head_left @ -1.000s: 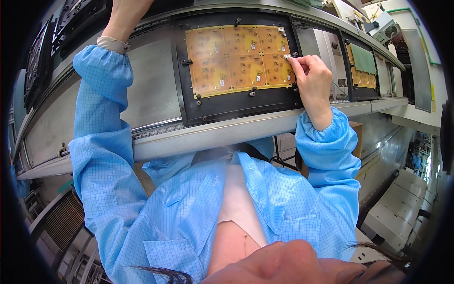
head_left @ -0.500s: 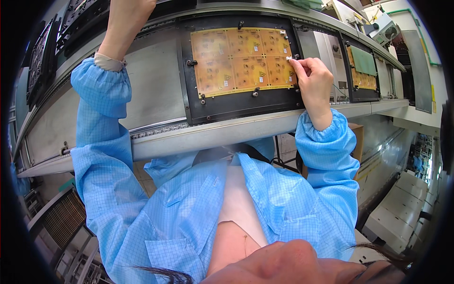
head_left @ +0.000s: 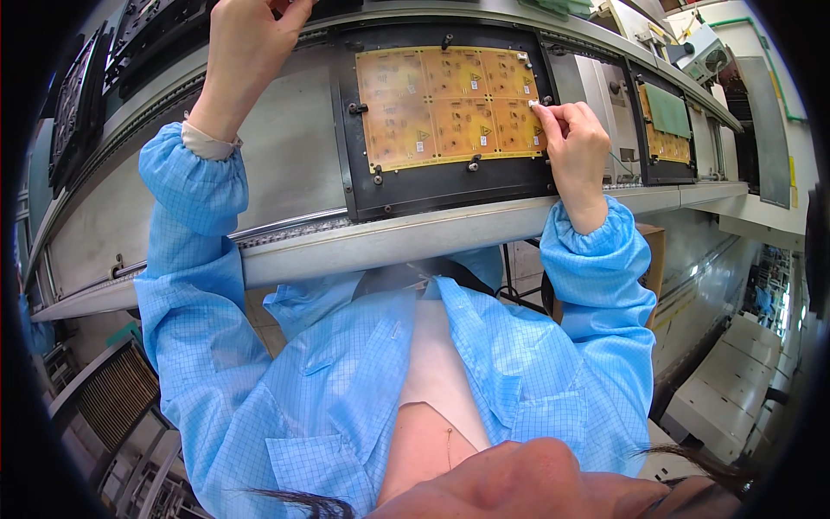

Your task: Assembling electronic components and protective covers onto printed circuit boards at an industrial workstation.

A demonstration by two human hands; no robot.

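Note:
A yellow-orange circuit board panel (head_left: 415,108) lies in a black carrier frame (head_left: 450,192), with black clamps around its edge. At the panel's right side my right hand (head_left: 577,143) pinches a small white connector (head_left: 533,103) between thumb and forefinger, at the board's surface. Whether it is seated I cannot tell. Another small white connector (head_left: 523,58) is at the panel's upper right corner. My left hand (head_left: 252,54) is raised at the upper left, beyond the carrier. Its fingers are bent together and partly cut off by the picture's upper edge, hiding anything in them.
The carrier rests on a conveyor with a metal front rail (head_left: 415,241). To the right sits a second carrier (head_left: 664,176) with a similar board under a green sheet (head_left: 668,112). Black frames (head_left: 156,39) stand at the far left. A chair (head_left: 108,389) is at lower left.
My left hand has come nearer and to the right, showing more of itself. The carrier and board have shifted slightly right, and my right hand's fingertips have moved with them, still pinching the connector.

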